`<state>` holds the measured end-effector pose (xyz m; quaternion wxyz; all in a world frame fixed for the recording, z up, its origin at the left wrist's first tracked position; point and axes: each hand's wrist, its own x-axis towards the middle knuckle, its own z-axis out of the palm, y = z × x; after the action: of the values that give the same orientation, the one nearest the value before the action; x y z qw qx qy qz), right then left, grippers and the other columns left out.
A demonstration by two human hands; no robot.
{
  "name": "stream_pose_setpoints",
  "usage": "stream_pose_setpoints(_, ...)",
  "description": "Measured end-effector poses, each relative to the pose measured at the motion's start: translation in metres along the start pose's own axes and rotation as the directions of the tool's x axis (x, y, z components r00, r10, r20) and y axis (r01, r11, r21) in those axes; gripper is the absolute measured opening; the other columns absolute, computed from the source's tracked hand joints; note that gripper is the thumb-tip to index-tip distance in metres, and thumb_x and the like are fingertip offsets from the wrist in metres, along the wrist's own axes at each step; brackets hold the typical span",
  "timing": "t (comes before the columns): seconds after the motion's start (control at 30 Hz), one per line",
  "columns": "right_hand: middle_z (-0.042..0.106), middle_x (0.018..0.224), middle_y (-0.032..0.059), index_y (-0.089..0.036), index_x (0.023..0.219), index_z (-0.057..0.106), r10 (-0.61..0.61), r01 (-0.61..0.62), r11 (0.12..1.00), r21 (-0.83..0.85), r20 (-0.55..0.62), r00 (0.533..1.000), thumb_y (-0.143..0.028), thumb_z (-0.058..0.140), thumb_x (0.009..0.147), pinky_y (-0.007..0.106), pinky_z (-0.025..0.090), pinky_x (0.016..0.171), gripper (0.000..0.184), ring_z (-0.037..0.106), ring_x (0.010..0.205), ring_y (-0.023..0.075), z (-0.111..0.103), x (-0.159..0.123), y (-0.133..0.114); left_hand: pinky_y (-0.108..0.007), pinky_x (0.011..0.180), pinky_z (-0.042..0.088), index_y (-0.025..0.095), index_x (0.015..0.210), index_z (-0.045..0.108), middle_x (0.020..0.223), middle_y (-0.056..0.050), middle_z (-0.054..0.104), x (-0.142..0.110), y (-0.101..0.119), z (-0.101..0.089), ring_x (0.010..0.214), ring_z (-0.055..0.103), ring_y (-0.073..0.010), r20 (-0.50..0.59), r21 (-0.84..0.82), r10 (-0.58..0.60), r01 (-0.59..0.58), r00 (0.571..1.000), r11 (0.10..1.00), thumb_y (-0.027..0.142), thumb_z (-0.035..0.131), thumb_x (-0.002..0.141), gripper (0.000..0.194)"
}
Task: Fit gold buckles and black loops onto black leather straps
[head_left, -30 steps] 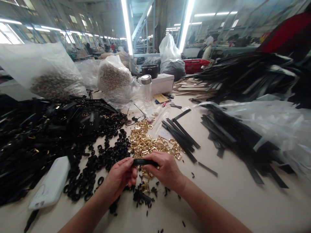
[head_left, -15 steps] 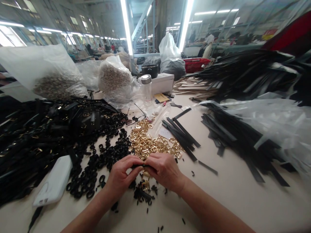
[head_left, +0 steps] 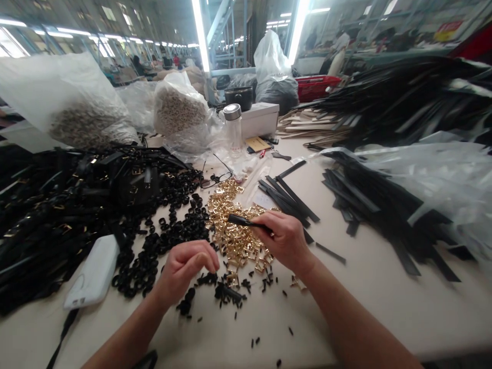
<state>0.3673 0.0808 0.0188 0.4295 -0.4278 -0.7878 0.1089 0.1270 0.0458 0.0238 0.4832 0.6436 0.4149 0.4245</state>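
Note:
My right hand (head_left: 283,238) pinches a short black strap (head_left: 241,220) and holds it over a heap of gold buckles (head_left: 230,205). The strap's free end points left; the rest is hidden by my fingers. Lower and to the left, my left hand (head_left: 187,269) is curled closed, with its fingertips turned down. Whether anything small sits between those fingers is hidden. Below it are black scraps (head_left: 228,292) and a few loose black loops (head_left: 187,301). Many more black loops (head_left: 140,264) lie left of the buckles.
Finished-looking black straps with buckles (head_left: 100,184) pile at the left, near a white power bank (head_left: 92,274). Black strips (head_left: 286,197) lie right of the buckles, with more strips (head_left: 369,205) beyond. Eyeglasses (head_left: 216,178), a glass bottle (head_left: 232,128) and bagged parts (head_left: 180,105) stand behind.
My hands were together on a black piece; now they are apart. The right hand has moved up and right with the strap, while the left has let go of it and drawn left.

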Motion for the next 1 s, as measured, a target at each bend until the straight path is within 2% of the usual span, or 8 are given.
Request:
stream_pose_setpoints(0.07, 0.063, 0.069, 0.0004, -0.018, 0.081, 0.066, -0.065, 0.064, 0.998, 0.024, 0.032, 0.997, -0.027, 0.055, 0.092, 0.024, 0.04, 0.057, 0.018, 0.055, 0.062, 0.0115, 0.002, -0.001, -0.003, -0.031, 0.065, 0.048, 0.018, 0.067, 0.072, 0.067, -0.008, 0.068, 0.002, -0.003, 0.001, 0.065, 0.061, -0.0205, 0.015, -0.05, -0.097, 0.097, 0.995, 0.994, 0.051, 0.057, 0.086, 0.041)
stream_pose_setpoints(0.13, 0.062, 0.067, 0.0003, -0.019, 0.079, 0.066, -0.137, 0.136, 0.991, 0.015, 0.088, 0.987, -0.031, 0.053, 0.094, 0.024, 0.039, 0.056, 0.023, 0.054, 0.061, 0.0117, 0.009, -0.003, -0.009, -0.029, 0.062, 0.048, 0.018, 0.072, 0.072, 0.067, -0.006, 0.069, 0.004, -0.006, 0.004, 0.061, 0.06, -0.0183, -0.052, -0.094, -0.201, 0.195, 0.978, 0.976, 0.048, 0.063, 0.082, 0.033)
stream_pose_setpoints(0.23, 0.064, 0.071, 0.0006, -0.019, 0.086, 0.067, -0.174, 0.175, 0.985, 0.004, 0.138, 0.975, -0.037, 0.051, 0.096, 0.025, 0.041, 0.059, 0.026, 0.057, 0.065, 0.0126, 0.02, -0.008, -0.016, -0.025, 0.059, 0.048, 0.017, 0.067, 0.069, 0.062, -0.003, 0.069, 0.008, -0.008, 0.007, 0.056, 0.059, -0.0153, -0.132, -0.123, -0.305, 0.289, 0.943, 0.949, 0.04, 0.07, 0.078, 0.025)
stream_pose_setpoints(0.37, 0.07, 0.086, 0.0027, -0.02, 0.107, 0.064, -0.159, 0.155, 0.987, 0.041, 0.114, 0.981, -0.045, 0.053, 0.094, 0.025, 0.047, 0.069, 0.03, 0.063, 0.076, 0.0137, 0.027, -0.011, -0.019, -0.024, 0.059, 0.048, 0.017, 0.067, 0.068, 0.06, -0.002, 0.068, 0.011, -0.007, 0.008, 0.057, 0.06, -0.0146, -0.141, -0.123, -0.318, 0.302, 0.938, 0.945, 0.038, 0.07, 0.078, 0.023)
stream_pose_setpoints(0.63, 0.066, 0.073, 0.0019, -0.017, 0.093, 0.066, -0.21, 0.215, 0.975, -0.048, 0.088, 0.974, -0.037, 0.049, 0.098, 0.025, 0.041, 0.061, 0.027, 0.06, 0.066, 0.0128, 0.031, -0.011, -0.023, -0.025, 0.06, 0.049, 0.017, 0.07, 0.071, 0.061, -0.003, 0.068, 0.009, -0.009, 0.011, 0.058, 0.06, -0.0156, -0.094, -0.118, -0.311, 0.3, 0.946, 0.947, 0.039, 0.07, 0.078, 0.023)
stream_pose_setpoints(0.77, 0.062, 0.069, 0.0001, -0.019, 0.082, 0.062, -0.198, 0.21, 0.975, -0.078, 0.141, 0.97, -0.031, 0.046, 0.098, 0.025, 0.037, 0.057, 0.027, 0.055, 0.061, 0.0116, 0.029, -0.012, -0.018, -0.025, 0.062, 0.048, 0.017, 0.07, 0.073, 0.066, -0.004, 0.069, 0.009, -0.005, -0.007, 0.063, 0.06, -0.0167, -0.02, 0.062, -0.271, 0.272, 0.962, 0.96, 0.037, 0.069, 0.078, 0.022)
stream_pose_setpoints(0.9, 0.059, 0.066, -0.0008, -0.019, 0.075, 0.059, -0.164, 0.182, 0.975, -0.127, 0.144, 0.976, -0.028, 0.046, 0.095, 0.026, 0.034, 0.053, 0.025, 0.05, 0.056, 0.0111, 0.025, -0.01, -0.009, -0.023, 0.057, 0.044, 0.02, 0.068, 0.073, 0.063, -0.003, 0.066, 0.005, 0.009, -0.037, 0.059, 0.055, -0.0153, -0.122, 0.285, -0.201, 0.228, 0.972, 0.931, 0.033, 0.072, 0.076, 0.015)
stream_pose_setpoints(1.0, 0.059, 0.066, -0.0009, -0.019, 0.076, 0.059, -0.141, 0.158, 0.979, -0.132, 0.131, 0.981, -0.027, 0.047, 0.094, 0.026, 0.033, 0.052, 0.023, 0.05, 0.057, 0.0112, 0.024, -0.009, -0.004, -0.022, 0.058, 0.043, 0.022, 0.07, 0.074, 0.068, -0.003, 0.067, -0.002, 0.018, -0.052, 0.062, 0.056, -0.016, -0.085, 0.459, -0.171, 0.191, 0.982, 0.868, 0.029, 0.076, 0.071, 0.007)
